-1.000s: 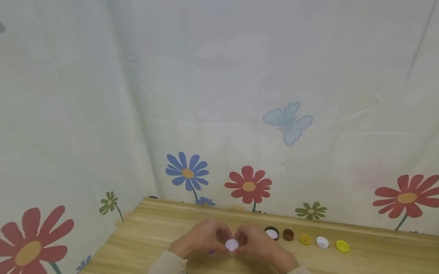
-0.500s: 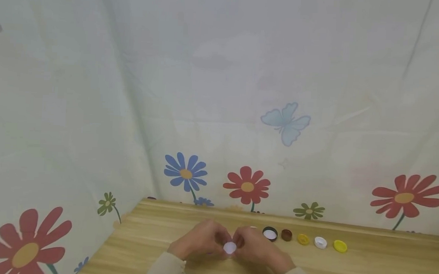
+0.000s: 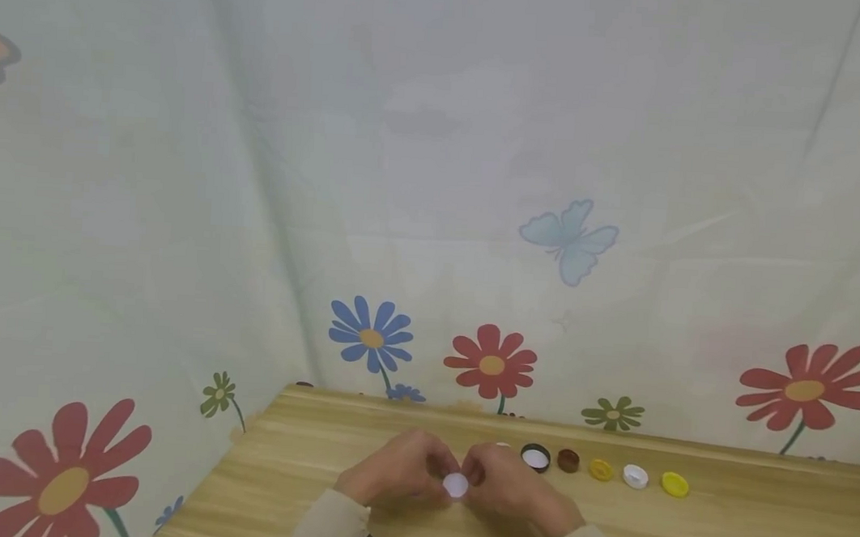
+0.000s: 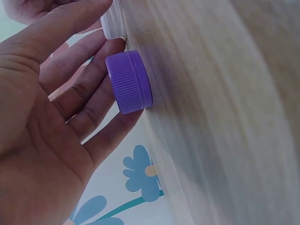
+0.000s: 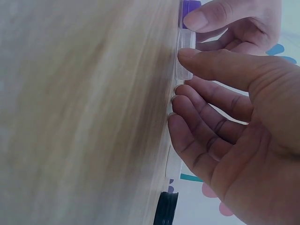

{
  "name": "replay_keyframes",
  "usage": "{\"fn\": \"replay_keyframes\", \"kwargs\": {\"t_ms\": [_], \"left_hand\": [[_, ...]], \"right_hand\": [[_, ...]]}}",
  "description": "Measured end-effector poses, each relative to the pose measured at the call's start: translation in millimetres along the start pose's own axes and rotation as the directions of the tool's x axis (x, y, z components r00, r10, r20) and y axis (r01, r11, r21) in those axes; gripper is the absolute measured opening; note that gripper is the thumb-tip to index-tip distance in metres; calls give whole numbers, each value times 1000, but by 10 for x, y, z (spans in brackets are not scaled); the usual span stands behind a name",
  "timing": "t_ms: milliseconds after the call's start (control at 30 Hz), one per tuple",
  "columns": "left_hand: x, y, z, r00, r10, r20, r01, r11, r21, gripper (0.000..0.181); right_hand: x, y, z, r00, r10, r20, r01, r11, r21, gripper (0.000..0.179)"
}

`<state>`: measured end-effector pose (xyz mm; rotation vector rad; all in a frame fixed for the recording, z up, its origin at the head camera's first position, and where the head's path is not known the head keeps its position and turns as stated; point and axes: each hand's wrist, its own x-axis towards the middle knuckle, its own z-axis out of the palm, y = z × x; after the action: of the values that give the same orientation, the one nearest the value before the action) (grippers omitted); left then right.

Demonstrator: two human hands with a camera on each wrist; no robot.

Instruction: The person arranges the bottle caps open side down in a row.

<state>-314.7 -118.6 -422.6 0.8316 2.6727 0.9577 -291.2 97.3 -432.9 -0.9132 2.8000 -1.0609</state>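
Note:
A white ridged bottle cap (image 3: 455,485) stands between both hands at the front middle of the wooden table. My left hand (image 3: 405,467) pinches it from the left, thumb on the near side and index finger behind. From the right, my right hand (image 3: 510,482) pinches the same white cap, its other fingers bent loosely behind it, fingertips right at the tabletop. A purple ridged bottle cap (image 4: 127,82) sits on the table by the left hand's fingers; in the head view that hand hides nearly all of it.
Behind the right hand runs a row of caps: black with a white inside (image 3: 535,458), brown (image 3: 568,460), orange-yellow (image 3: 600,470), white (image 3: 635,475) and yellow (image 3: 675,485). A translucent white cap (image 5: 174,164) lies near the black one. A flowered cloth (image 3: 435,179) hangs behind the table.
The hands have come slightly closer to me with the white cap, uncovering the black cap and a bit of the translucent one. Both hands keep their pinch. The head view shifts a little.

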Motion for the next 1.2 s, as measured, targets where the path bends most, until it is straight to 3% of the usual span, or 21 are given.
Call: {"fn": "replay_keyframes", "kwargs": {"t_ms": [400, 867, 1033, 1200], "left_hand": [[-15, 8, -6, 1000, 25, 6, -25, 1000, 19, 25], [-34, 34, -63, 1000, 0, 27, 1, 999, -49, 27], [10, 28, -39, 1000, 2, -15, -3, 999, -46, 32], [97, 65, 1, 994, 66, -89, -65, 998, 15, 34]], "right_hand": [[57, 239, 84, 998, -49, 29, 48, 999, 14, 13], [2, 12, -71, 998, 40, 55, -42, 998, 43, 16], [-18, 32, -178, 999, -37, -20, 37, 999, 14, 16], [-62, 14, -339, 993, -72, -94, 71, 997, -14, 17]]}}
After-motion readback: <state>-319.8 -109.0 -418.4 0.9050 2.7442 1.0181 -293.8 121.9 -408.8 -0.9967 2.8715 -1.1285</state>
